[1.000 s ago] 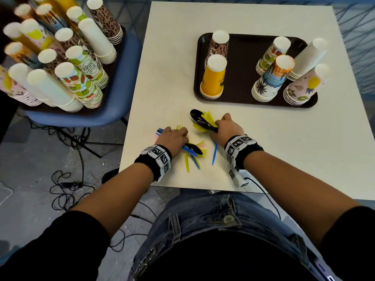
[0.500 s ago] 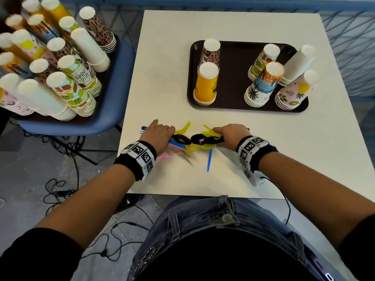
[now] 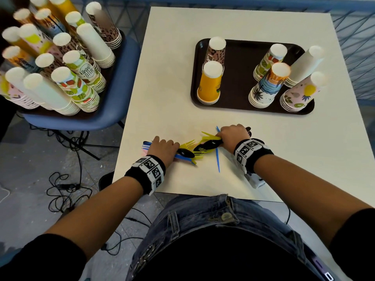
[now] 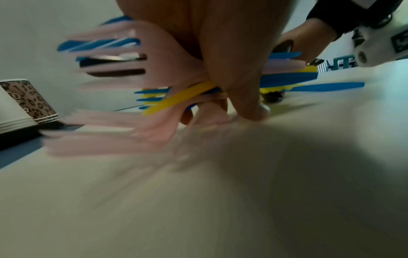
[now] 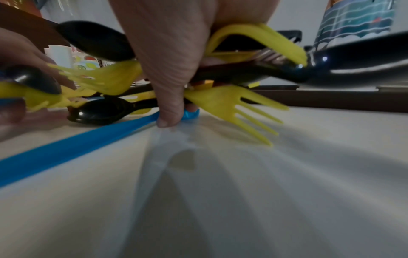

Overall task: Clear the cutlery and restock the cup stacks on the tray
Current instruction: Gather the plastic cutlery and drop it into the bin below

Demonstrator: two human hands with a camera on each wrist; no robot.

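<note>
Plastic cutlery lies near the front edge of the white table [image 3: 233, 23]. My left hand [image 3: 162, 148] grips a bundle of pink forks [image 4: 137, 69], blue pieces and a yellow one [image 4: 176, 99]. My right hand [image 3: 233, 135] grips black spoons [image 3: 207, 146] and yellow forks [image 5: 238, 108]. A loose blue knife [image 3: 217, 161] lies on the table under the right hand. The dark tray [image 3: 239, 82] at the back right carries several cup stacks, among them an orange one [image 3: 210, 86].
A blue chair [image 3: 113, 106] to the left of the table bears a tray crowded with several tall cup stacks [image 3: 67, 86]. Cables [image 3: 65, 191] lie on the floor below it. A white device [image 3: 256, 180] sits at the table's front edge by my right wrist.
Both hands have drawn their cutlery bundles together, then the right hand shifted a little rightward and back with its spoons and forks. The blue knife stays on the table.
</note>
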